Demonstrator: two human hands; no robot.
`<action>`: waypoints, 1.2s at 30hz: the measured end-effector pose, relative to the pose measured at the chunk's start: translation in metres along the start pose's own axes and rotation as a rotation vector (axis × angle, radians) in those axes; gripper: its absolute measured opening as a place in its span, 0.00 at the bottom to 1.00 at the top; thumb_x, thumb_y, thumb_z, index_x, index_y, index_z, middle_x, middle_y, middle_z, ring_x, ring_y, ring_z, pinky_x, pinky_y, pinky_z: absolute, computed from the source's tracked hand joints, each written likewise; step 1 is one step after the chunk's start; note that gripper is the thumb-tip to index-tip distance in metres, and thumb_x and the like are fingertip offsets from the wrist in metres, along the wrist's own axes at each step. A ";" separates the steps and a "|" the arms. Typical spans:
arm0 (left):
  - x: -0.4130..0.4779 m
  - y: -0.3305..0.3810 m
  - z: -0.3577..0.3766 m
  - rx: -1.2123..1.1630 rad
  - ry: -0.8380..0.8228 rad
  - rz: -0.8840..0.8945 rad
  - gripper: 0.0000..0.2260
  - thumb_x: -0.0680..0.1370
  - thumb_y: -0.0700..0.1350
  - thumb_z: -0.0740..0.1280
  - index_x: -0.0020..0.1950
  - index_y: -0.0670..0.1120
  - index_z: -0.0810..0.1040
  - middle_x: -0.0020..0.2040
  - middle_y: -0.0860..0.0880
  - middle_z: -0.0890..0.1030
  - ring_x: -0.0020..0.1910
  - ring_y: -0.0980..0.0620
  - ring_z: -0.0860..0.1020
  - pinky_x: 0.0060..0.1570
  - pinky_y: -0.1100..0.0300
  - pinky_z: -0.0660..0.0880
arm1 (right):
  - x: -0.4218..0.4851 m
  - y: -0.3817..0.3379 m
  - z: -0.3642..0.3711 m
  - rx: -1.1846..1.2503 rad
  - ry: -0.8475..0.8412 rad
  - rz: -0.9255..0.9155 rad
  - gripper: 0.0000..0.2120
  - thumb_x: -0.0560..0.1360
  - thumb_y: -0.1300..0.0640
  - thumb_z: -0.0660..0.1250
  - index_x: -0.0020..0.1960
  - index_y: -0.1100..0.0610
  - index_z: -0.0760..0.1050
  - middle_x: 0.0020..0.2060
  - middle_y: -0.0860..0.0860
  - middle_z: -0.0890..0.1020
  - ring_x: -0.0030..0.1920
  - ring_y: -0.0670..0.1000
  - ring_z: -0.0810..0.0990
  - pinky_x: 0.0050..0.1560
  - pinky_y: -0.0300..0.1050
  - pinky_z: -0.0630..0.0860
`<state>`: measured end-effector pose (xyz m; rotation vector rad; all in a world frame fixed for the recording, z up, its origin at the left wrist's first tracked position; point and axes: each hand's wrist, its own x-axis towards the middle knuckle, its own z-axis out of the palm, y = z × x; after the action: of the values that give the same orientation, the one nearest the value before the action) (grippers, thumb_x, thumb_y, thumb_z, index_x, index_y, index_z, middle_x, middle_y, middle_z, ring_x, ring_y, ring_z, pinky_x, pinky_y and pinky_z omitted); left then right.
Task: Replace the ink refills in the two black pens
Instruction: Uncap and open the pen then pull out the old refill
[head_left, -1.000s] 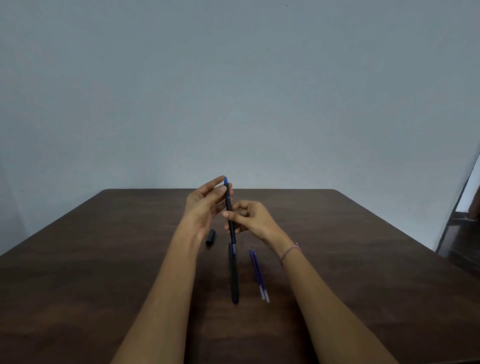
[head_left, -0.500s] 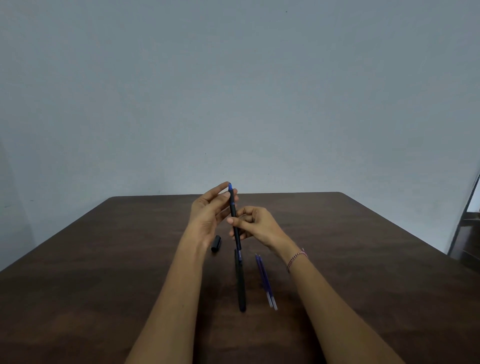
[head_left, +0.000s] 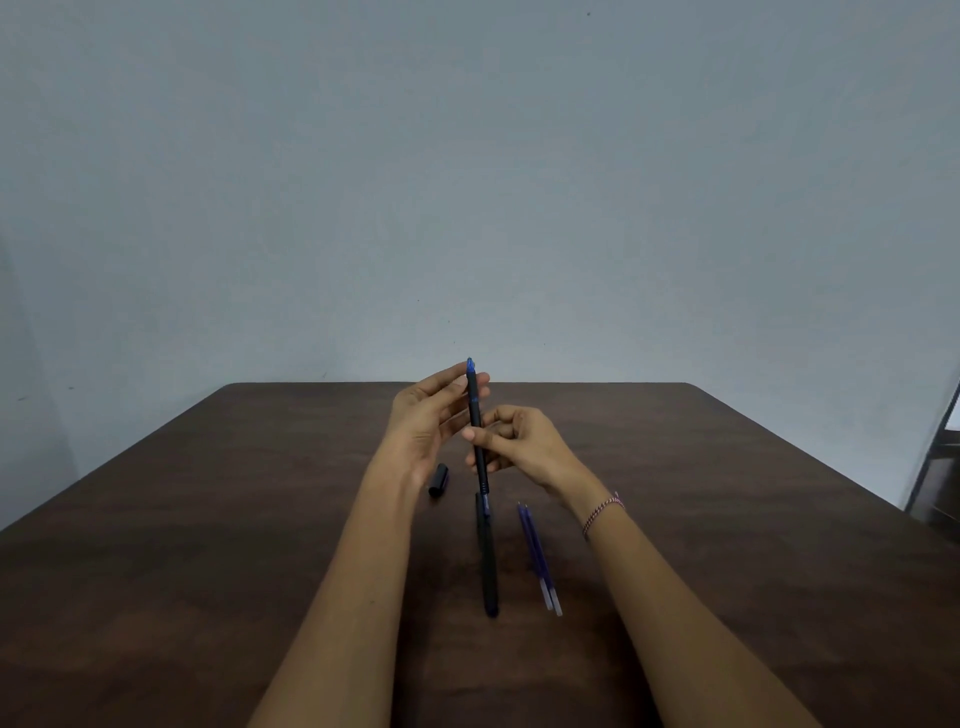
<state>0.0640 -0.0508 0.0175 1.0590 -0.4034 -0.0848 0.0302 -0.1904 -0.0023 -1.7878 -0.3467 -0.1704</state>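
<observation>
Pens and refills sit at the middle of your frame, on a dark brown wooden table (head_left: 208, 545) whose far edge runs straight across the centre and whose rounded far corners fall away to both sides. Wide bare wood lies open to the left and right of your forearms, and the near part is free down to the bottom of the frame. Behind it stands a plain, matte grey wall (head_left: 467, 182).

Your left hand (head_left: 423, 423) is half open, its fingertips pinching the blue top end of a slim black pen (head_left: 475, 426) held nearly upright above the table. Your right hand (head_left: 524, 441) curls loosely, thumb and fingers closed on the pen's middle; a thin braided bracelet (head_left: 602, 512) circles that wrist.

Below the raised pen, a second black pen (head_left: 488, 566) lies flat, pointing toward you. Just to its right lie two thin blue refills (head_left: 537, 558), side by side, pale at their near ends. A short black cap (head_left: 439, 480) rests left of centre, apart from the pens.
</observation>
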 end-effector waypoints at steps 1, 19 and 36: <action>0.000 0.000 0.000 0.001 0.001 0.002 0.08 0.77 0.36 0.64 0.53 0.43 0.80 0.45 0.47 0.85 0.45 0.52 0.83 0.44 0.61 0.80 | 0.000 0.000 0.000 -0.003 0.000 0.001 0.07 0.73 0.54 0.71 0.47 0.57 0.77 0.35 0.54 0.85 0.37 0.48 0.85 0.37 0.37 0.79; 0.004 0.001 -0.004 -0.032 -0.004 -0.004 0.08 0.75 0.38 0.66 0.53 0.41 0.81 0.49 0.45 0.85 0.49 0.50 0.83 0.45 0.62 0.79 | 0.002 -0.002 -0.002 -0.027 -0.018 0.011 0.07 0.73 0.55 0.71 0.48 0.57 0.76 0.35 0.53 0.85 0.37 0.48 0.85 0.38 0.37 0.80; 0.001 0.001 -0.001 0.003 0.022 -0.027 0.08 0.77 0.43 0.65 0.51 0.43 0.81 0.50 0.45 0.84 0.51 0.50 0.82 0.51 0.56 0.78 | 0.001 -0.001 0.001 -0.010 -0.018 0.012 0.07 0.73 0.55 0.71 0.48 0.57 0.77 0.35 0.54 0.85 0.38 0.49 0.85 0.36 0.36 0.79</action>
<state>0.0652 -0.0493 0.0182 1.0681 -0.3699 -0.0967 0.0304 -0.1890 -0.0015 -1.8022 -0.3480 -0.1478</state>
